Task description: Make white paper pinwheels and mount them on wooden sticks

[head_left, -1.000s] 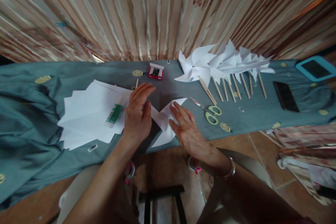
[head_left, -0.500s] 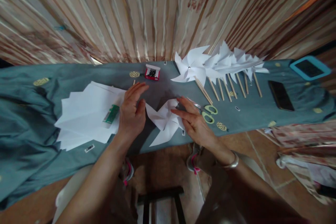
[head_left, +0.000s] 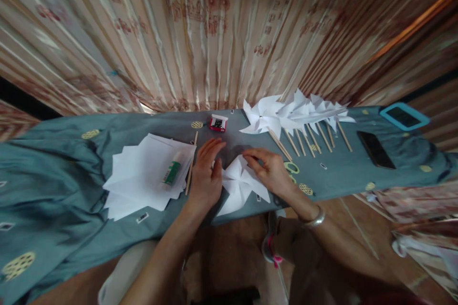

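Note:
A white paper pinwheel point(head_left: 239, 182) without a stick lies near the table's front edge, its blades folded in to the centre. My right hand point(head_left: 274, 174) has its thumb and fingers closed at the pinwheel's upper blade tip. On the other side, my left hand point(head_left: 207, 176) is open, fingers stretched out, its thumb beside the left blade. Just left of that hand a thin wooden stick point(head_left: 191, 164) lies by a stack of white paper sheets point(head_left: 134, 176). A green and white glue stick point(head_left: 172, 171) rests on the stack.
Finished pinwheels on sticks point(head_left: 266, 114) lie in a row at the back right. Green-handled scissors point(head_left: 292, 167) are partly hidden behind my right hand. A small open red box point(head_left: 218, 124) stands at the back. A phone point(head_left: 375, 150) and a blue-framed tablet point(head_left: 404, 116) lie far right.
My right hand's fingers have gone from spread over the pinwheel to pinched at its upper tip. My left hand stays open beside it. The whole view has shifted.

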